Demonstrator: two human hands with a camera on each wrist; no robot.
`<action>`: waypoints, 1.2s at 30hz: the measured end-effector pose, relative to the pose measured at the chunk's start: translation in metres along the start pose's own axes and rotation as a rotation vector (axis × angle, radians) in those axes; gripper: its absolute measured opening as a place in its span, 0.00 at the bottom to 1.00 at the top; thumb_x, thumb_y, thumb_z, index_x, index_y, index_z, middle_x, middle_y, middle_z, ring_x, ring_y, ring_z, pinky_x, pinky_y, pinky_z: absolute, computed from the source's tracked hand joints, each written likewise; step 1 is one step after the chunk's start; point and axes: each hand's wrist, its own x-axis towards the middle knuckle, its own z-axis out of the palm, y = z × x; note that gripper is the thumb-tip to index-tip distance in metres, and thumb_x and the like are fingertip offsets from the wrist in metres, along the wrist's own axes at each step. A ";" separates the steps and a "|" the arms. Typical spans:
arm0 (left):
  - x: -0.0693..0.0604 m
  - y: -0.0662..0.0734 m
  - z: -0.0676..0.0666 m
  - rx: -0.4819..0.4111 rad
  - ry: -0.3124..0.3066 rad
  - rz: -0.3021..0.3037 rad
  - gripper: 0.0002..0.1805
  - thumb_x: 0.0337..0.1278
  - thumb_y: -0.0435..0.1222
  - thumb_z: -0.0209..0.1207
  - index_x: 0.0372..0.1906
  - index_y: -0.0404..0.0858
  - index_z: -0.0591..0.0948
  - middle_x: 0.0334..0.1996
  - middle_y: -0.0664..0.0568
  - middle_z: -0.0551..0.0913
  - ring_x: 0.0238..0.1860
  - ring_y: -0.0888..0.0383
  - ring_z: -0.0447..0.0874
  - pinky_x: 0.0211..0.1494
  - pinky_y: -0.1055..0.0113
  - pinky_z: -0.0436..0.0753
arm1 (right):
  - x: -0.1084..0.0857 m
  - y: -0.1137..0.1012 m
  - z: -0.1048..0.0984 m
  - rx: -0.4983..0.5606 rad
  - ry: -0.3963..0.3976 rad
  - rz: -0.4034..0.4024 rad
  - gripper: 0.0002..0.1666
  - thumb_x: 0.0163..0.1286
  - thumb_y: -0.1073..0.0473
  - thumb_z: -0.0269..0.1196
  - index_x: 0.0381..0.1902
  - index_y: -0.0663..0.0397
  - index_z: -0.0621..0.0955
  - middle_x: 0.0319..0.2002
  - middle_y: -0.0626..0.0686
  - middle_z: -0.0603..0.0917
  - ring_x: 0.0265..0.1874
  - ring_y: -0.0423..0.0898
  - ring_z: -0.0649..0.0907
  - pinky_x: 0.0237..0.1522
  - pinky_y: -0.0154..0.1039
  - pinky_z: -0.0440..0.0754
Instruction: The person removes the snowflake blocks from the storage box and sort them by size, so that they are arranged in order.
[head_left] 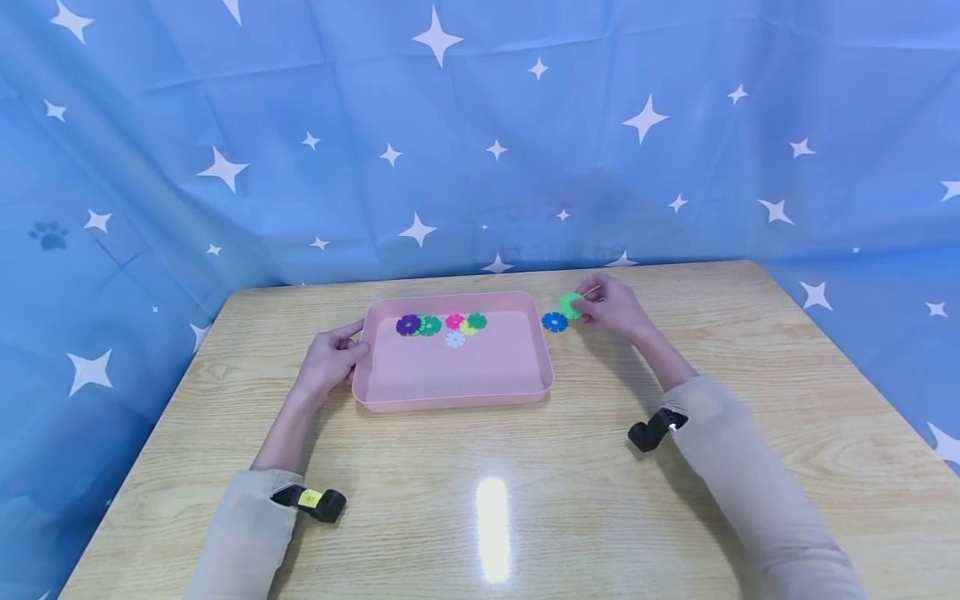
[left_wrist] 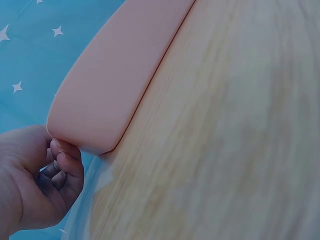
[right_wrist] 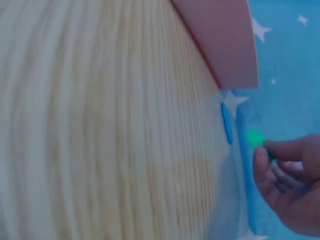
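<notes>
A shallow pink tray (head_left: 450,402) stands on the table, with several notched plastic discs inside along its back half: purple (head_left: 408,325), green (head_left: 429,326), pink (head_left: 454,322), yellow, white (head_left: 455,339) and another green one (head_left: 476,321). My left hand (head_left: 333,360) grips the tray's left wall, its thumb at the rim; the left wrist view shows the curled fingers (left_wrist: 75,172) at the tray's corner. Between thumb and fingers, my right hand (head_left: 609,304) pinches a bright green disc (head_left: 571,306) just above the table, right of the tray. Beside it a blue disc (head_left: 555,322) lies on the tabletop.
The wooden table (head_left: 405,483) ends at the back against a blue curtain (head_left: 555,167) with white stars. Black wrist cameras are strapped on both sleeves. Light reflects off the table's front middle.
</notes>
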 end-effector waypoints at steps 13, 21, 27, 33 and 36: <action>-0.005 0.011 0.000 -0.001 -0.012 -0.009 0.31 0.66 0.27 0.56 0.74 0.29 0.66 0.26 0.49 0.75 0.15 0.65 0.68 0.17 0.72 0.72 | -0.002 0.019 -0.011 -0.157 -0.010 0.117 0.20 0.73 0.59 0.63 0.52 0.71 0.74 0.44 0.65 0.79 0.35 0.49 0.83 0.37 0.38 0.82; -0.002 0.004 0.001 0.012 0.005 -0.003 0.31 0.66 0.28 0.56 0.73 0.31 0.67 0.25 0.49 0.74 0.14 0.65 0.67 0.17 0.73 0.71 | 0.001 0.022 -0.008 -0.211 0.001 0.115 0.21 0.71 0.56 0.66 0.50 0.69 0.77 0.40 0.61 0.79 0.31 0.47 0.78 0.34 0.38 0.77; -0.001 0.004 0.000 0.020 -0.006 0.003 0.31 0.66 0.28 0.56 0.73 0.31 0.67 0.25 0.49 0.75 0.14 0.65 0.67 0.17 0.73 0.70 | 0.000 0.021 -0.007 -0.222 -0.003 0.108 0.21 0.71 0.55 0.66 0.50 0.68 0.77 0.40 0.61 0.79 0.31 0.48 0.78 0.34 0.40 0.76; 0.001 0.003 0.000 0.015 0.000 -0.003 0.31 0.66 0.28 0.57 0.74 0.32 0.67 0.26 0.49 0.75 0.15 0.65 0.68 0.18 0.73 0.71 | -0.001 0.020 -0.009 -0.170 -0.012 0.114 0.22 0.74 0.53 0.61 0.53 0.68 0.75 0.40 0.62 0.79 0.30 0.48 0.79 0.33 0.40 0.77; 0.001 0.003 0.000 0.012 -0.003 0.002 0.31 0.66 0.28 0.57 0.73 0.31 0.67 0.26 0.49 0.75 0.15 0.65 0.68 0.17 0.73 0.71 | -0.002 0.019 -0.010 -0.141 0.006 0.104 0.23 0.76 0.54 0.60 0.55 0.69 0.74 0.43 0.63 0.79 0.32 0.50 0.80 0.34 0.41 0.79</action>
